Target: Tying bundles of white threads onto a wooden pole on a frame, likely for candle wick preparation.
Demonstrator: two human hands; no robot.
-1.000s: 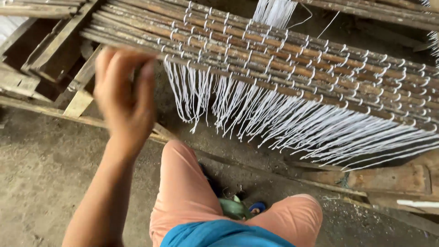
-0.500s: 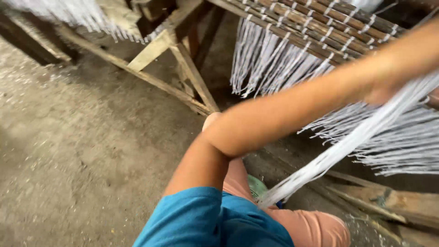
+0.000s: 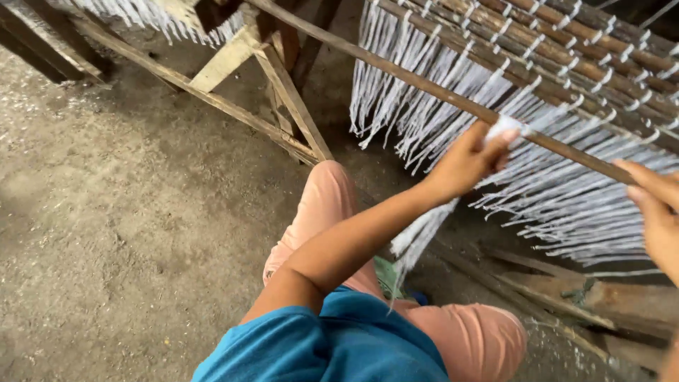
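Left hand is raised to a long brown stick, fingers curled shut around a white bundle of strands pressed against the stick's underside. The loose tail of that bundle hangs down past the forearm toward the knees. Right hand sits at the right edge of the view, near the stick's lower end; fingers extended and only loosely bent. Cannot tell whether they grip the stick or merely rest on it, as the palm is cut off by the edge.

Stick: long axis runs diagonally, upper end toward the top centre of the view, lower end toward the right edge. It lies across the front of a rack of parallel sticks, each draped with white strands hanging in a curtain.

Judgement on handling: the bundle looks soft and easy to tangle. Keeping the pinch tight against the wood, with the right hand steadying the far end so the stick stays level, should keep strands straight and evenly spread.

Wooden frame stands at the upper left, over dirt floor.
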